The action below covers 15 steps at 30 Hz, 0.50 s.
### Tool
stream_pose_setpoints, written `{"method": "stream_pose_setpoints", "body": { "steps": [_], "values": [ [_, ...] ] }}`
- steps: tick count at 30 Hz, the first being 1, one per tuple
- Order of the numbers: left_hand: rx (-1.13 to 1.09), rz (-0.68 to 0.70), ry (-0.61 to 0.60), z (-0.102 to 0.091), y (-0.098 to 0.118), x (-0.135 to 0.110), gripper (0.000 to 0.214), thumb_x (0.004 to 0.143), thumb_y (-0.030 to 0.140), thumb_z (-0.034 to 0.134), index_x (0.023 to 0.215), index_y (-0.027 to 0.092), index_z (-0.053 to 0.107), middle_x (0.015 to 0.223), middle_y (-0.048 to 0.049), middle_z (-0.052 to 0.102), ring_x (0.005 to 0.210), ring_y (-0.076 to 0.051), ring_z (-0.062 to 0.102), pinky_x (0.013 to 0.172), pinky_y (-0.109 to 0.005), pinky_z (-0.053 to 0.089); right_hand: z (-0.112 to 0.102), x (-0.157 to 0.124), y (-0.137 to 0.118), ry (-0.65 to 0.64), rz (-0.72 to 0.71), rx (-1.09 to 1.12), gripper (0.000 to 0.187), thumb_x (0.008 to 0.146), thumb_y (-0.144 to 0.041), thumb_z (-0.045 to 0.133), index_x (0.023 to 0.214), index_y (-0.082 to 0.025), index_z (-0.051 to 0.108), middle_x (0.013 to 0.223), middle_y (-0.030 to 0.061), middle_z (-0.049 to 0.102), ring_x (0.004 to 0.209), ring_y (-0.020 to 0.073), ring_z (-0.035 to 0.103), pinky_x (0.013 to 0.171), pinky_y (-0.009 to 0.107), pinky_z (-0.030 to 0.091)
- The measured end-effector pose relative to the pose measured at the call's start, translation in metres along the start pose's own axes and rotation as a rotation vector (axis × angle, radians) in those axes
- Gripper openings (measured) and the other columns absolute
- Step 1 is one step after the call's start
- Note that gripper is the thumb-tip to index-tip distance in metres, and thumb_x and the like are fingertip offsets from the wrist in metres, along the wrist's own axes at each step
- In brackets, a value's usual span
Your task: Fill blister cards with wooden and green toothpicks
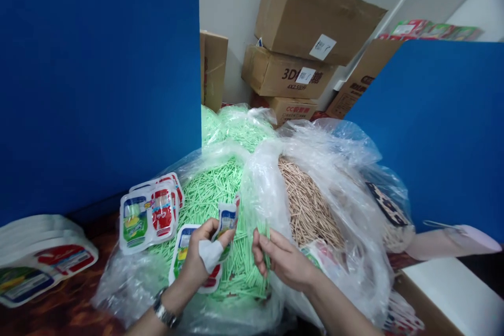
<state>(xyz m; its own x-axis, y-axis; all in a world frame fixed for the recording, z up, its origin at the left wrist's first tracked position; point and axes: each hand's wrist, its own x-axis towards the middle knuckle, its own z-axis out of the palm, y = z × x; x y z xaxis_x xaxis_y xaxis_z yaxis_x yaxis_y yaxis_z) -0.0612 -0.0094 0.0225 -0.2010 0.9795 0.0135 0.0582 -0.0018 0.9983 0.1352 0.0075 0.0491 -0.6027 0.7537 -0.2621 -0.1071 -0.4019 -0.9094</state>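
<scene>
My left hand, with a white bandage on the thumb and a watch on the wrist, pinches a small printed plastic pouch held upright. My right hand is closed round a small bunch of green sticks just right of the pouch. Both hands hover over an open clear bag full of green sticks. A second clear bag of tan sticks lies to the right. More printed pouches rest on the green sticks at left, and another lies under my left hand.
A stack of printed pouches lies at far left on the dark patterned table. Blue partitions stand left and right. Cardboard boxes are piled behind. A white box edge sits at lower right.
</scene>
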Motion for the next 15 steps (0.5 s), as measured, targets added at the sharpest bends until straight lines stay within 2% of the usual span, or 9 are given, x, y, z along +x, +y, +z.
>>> {"method": "stream_pose_setpoints", "body": {
  "steps": [3,6,9,12,15],
  "values": [
    [0.081,0.026,-0.048,0.002,-0.006,-0.004,0.029,0.076,0.03,0.067,0.063,0.02,0.044,0.06,0.0067,0.039,0.057,-0.011,0.038,0.054,-0.023,0.033,0.011,0.006,-0.02,0.136,-0.217,0.061,0.031,0.092,-0.051,0.049,0.093,-0.02,0.049,0.065,-0.0064,0.043,0.056,0.0078,0.047,0.056,0.023,0.037],
    [0.108,0.062,0.001,-0.001,-0.006,-0.007,0.032,0.076,0.032,0.067,0.062,0.021,0.04,0.059,0.0073,0.036,0.055,-0.01,0.036,0.052,-0.022,0.031,0.014,0.007,-0.034,0.15,-0.322,-0.078,0.028,0.096,-0.049,0.041,0.094,-0.022,0.047,0.066,-0.0065,0.041,0.055,0.008,0.044,0.056,0.023,0.035],
    [0.109,0.064,0.101,-0.012,-0.002,-0.006,0.033,0.077,0.032,0.066,0.061,0.021,0.04,0.057,0.008,0.035,0.053,-0.01,0.034,0.051,-0.022,0.031,0.009,0.002,-0.028,0.048,-0.21,-0.499,0.029,0.099,-0.044,0.033,0.084,-0.021,0.043,0.065,-0.0051,0.045,0.058,0.0105,0.045,0.061,0.026,0.038],
    [0.088,0.03,0.163,-0.024,0.002,-0.005,0.028,0.076,0.03,0.066,0.064,0.02,0.044,0.058,0.0073,0.04,0.053,-0.01,0.037,0.051,-0.022,0.032,0.0,-0.005,-0.001,-0.012,-0.069,-0.931,0.022,0.099,-0.038,0.033,0.085,-0.022,0.04,0.069,-0.0023,0.052,0.064,0.0144,0.05,0.063,0.028,0.039],
    [0.062,0.018,0.168,-0.029,0.003,-0.005,0.024,0.075,0.03,0.067,0.066,0.02,0.048,0.058,0.0067,0.043,0.054,-0.01,0.04,0.053,-0.023,0.034,-0.004,-0.006,0.029,-0.039,0.018,-1.313,0.012,0.097,-0.028,0.035,0.092,-0.02,0.042,0.077,0.0019,0.057,0.069,0.017,0.054,0.061,0.028,0.039]
  ]
}}
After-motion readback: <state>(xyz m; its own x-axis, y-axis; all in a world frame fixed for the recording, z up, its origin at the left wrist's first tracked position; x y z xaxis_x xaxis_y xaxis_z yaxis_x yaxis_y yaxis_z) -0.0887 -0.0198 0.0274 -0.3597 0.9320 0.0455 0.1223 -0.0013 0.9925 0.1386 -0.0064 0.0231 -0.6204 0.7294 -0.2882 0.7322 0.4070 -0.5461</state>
